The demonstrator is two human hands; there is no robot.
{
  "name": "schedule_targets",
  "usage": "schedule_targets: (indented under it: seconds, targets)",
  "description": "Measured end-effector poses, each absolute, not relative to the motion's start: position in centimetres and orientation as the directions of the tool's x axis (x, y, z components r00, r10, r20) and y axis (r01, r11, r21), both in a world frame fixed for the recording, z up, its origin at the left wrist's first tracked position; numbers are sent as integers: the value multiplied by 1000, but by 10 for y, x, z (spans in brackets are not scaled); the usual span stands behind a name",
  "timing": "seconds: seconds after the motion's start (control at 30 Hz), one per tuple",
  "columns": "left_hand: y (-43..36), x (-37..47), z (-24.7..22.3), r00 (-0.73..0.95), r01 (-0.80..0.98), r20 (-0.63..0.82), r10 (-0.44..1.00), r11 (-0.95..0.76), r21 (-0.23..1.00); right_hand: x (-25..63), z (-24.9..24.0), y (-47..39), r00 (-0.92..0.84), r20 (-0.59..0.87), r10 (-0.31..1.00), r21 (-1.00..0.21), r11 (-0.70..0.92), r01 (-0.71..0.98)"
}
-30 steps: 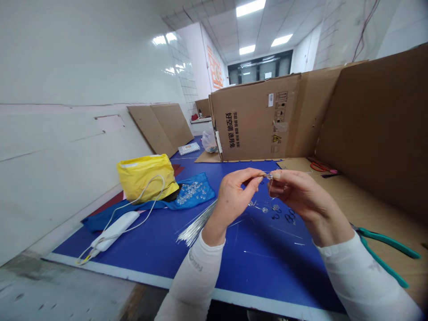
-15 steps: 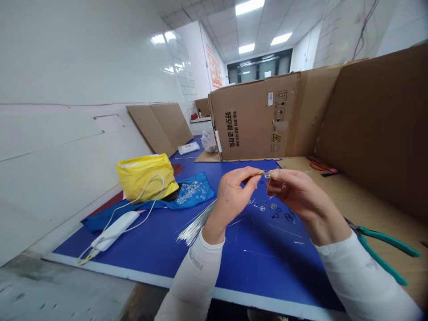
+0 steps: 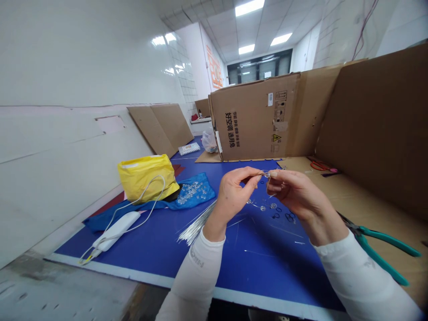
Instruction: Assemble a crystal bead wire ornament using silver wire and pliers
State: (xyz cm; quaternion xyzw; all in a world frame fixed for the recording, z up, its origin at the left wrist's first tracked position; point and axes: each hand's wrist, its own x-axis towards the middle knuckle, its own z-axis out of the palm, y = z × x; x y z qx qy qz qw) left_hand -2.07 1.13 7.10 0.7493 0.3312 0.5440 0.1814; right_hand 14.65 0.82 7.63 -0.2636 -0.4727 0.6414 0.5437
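Over the blue table (image 3: 240, 267), my left hand (image 3: 236, 194) pinches a thin wire between thumb and forefinger. Facing it, my right hand (image 3: 297, 196) is closed on a clear bead (image 3: 267, 174) at the wire, the fingertips of both hands almost meeting. Thin wire curls down below the right fingers. Beneath the hands lie a few clear beads (image 3: 262, 208) on wire and several small dark rings (image 3: 290, 217). A bundle of silvery wires (image 3: 195, 227) rests by my left wrist. Green-handled pliers (image 3: 374, 240) lie beside my right wrist.
Loose clear beads (image 3: 193, 192) are spread on a blue cloth (image 3: 209, 183) next to a yellow bag (image 3: 147, 178). A white power strip (image 3: 117, 229) with a cord lies at left. A large cardboard box (image 3: 254, 125) stands behind; red-handled scissors (image 3: 320, 166) lie at right on cardboard.
Both hands stay almost still, holding the bead and wire at the same spot. The view shifts very slightly.
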Motion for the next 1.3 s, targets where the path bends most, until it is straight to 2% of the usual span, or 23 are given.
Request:
schedule_targets:
  seconds: [0.37,0.57,0.8,0.9,1.07,1.3]
  targets:
    - [12,-20,70,185,164,600,779,-626,762,147,69,13,-175,212,962,-907,127,-402]
    - [13,-21,70,173,74,562,809,-579,812,144,64,15,25,415,910,-896,413,-163]
    - [12,-21,72,160,69,542,825,-557,828,144,59,10,44,613,789,-783,600,161]
    - [12,-21,71,154,74,530,834,-545,835,143,63,6,47,626,779,-771,608,189]
    - [13,-22,70,157,94,519,840,-536,839,143,67,5,4,527,850,-848,526,67]
    - [10,-21,71,164,149,543,823,-565,811,142,66,2,106,656,748,-732,595,331]
